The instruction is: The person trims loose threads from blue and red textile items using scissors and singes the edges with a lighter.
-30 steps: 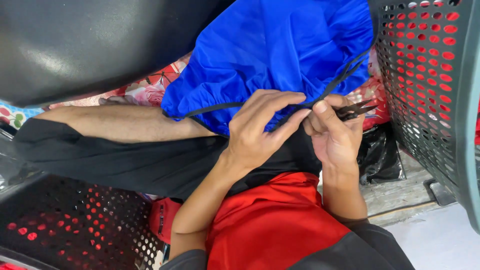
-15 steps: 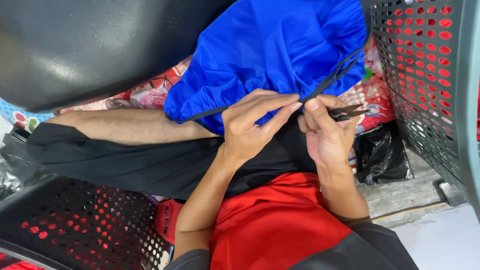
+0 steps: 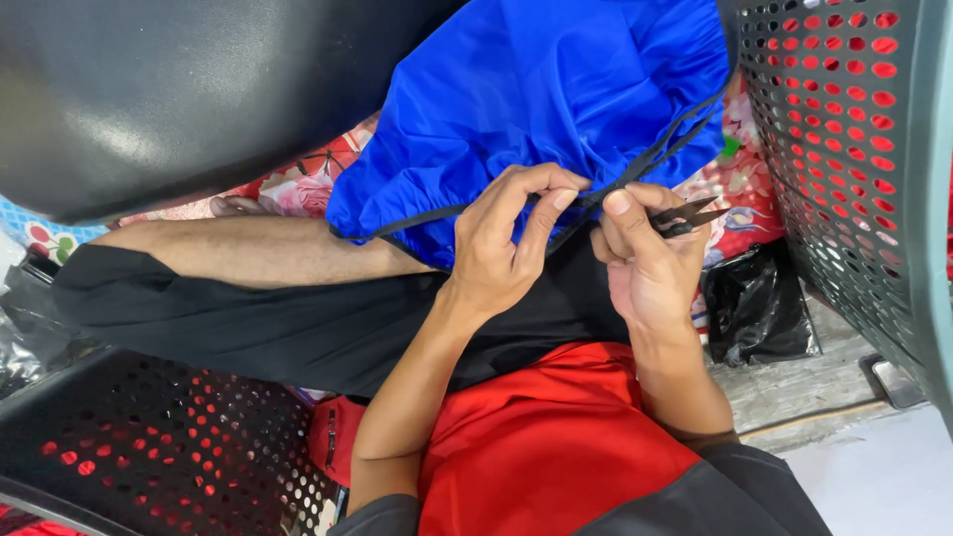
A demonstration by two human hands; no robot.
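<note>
Soft, even light fills the scene, bright enough that colours stay vivid. A pale sheen sits on the black curved surface (image 3: 199, 89) at upper left, and the blue fabric (image 3: 556, 99) shows gentle highlights along its folds. Shadows are faint. Focus is crisp at centre; lines bend slightly toward the edges.

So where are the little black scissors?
In the head view, the small black snips are in the right hand, beside the blue cloth's black trim.

The garment (image 3: 556, 99) is bright blue with a black trim (image 3: 655, 164) along its edge. The baskets (image 3: 854, 149) are grey (red showing through the holes), the cloth (image 3: 298, 189) beneath floral red.
</note>
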